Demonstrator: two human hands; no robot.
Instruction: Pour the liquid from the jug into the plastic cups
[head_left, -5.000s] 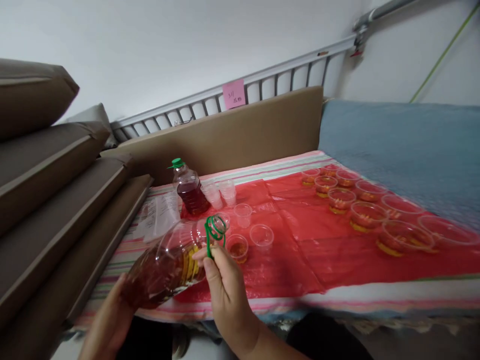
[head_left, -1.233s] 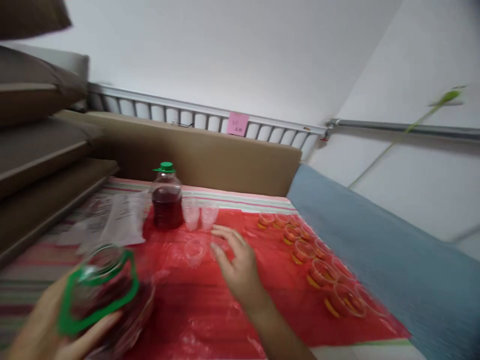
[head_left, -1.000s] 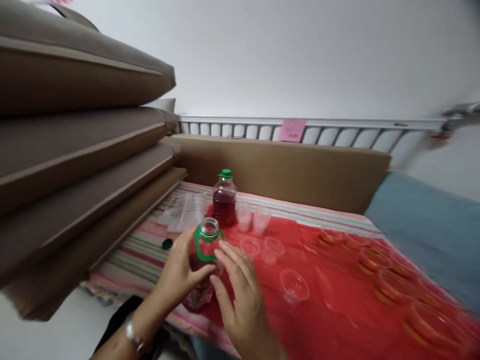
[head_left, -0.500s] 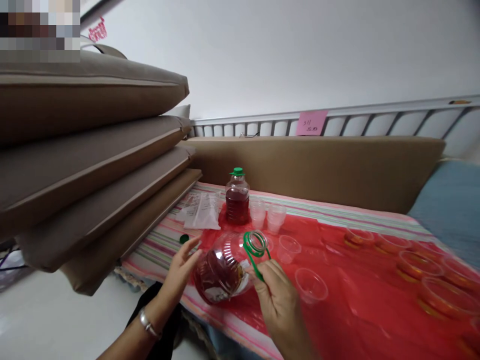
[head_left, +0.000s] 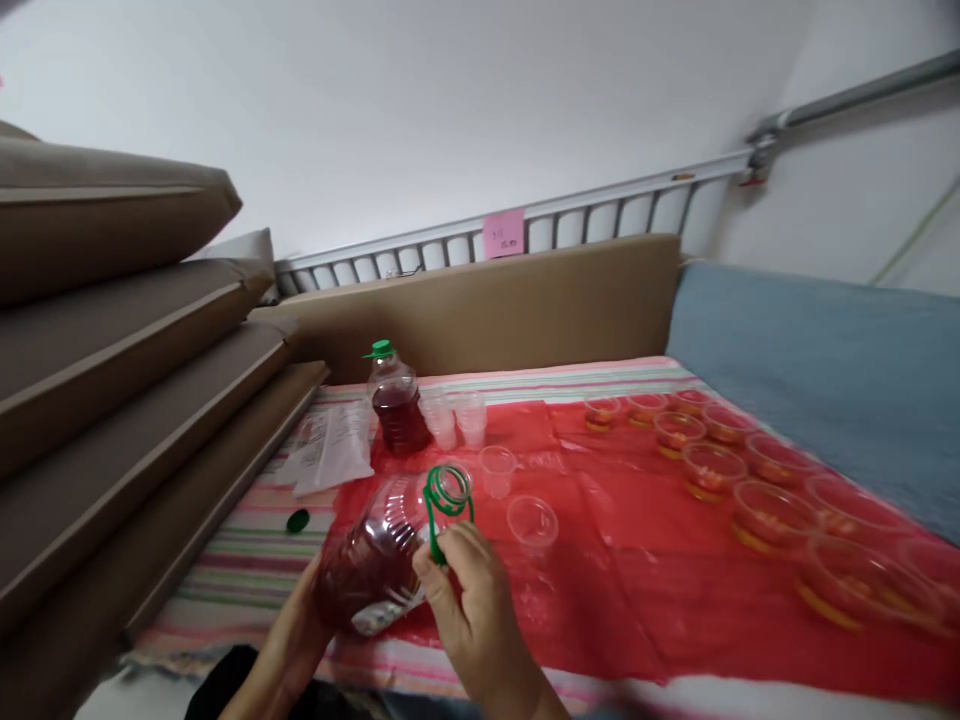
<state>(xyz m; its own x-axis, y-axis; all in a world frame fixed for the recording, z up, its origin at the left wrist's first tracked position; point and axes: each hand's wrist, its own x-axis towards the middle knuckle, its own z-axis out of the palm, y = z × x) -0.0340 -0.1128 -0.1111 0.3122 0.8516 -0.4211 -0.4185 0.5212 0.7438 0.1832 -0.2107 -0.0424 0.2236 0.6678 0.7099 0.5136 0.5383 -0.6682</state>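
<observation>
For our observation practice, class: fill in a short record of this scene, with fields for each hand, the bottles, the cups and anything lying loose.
Left hand: cradles the base of the tilted bottle
Right hand: pinches the bottle's green handle
Tilted bottle: uncapped, part full of red-brown liquid, mouth toward the empty cups
Second bottle: upright, green cap on
Filled cups: rows on the red sheet, right side
Loose cap: green, lying on the striped cloth
</observation>
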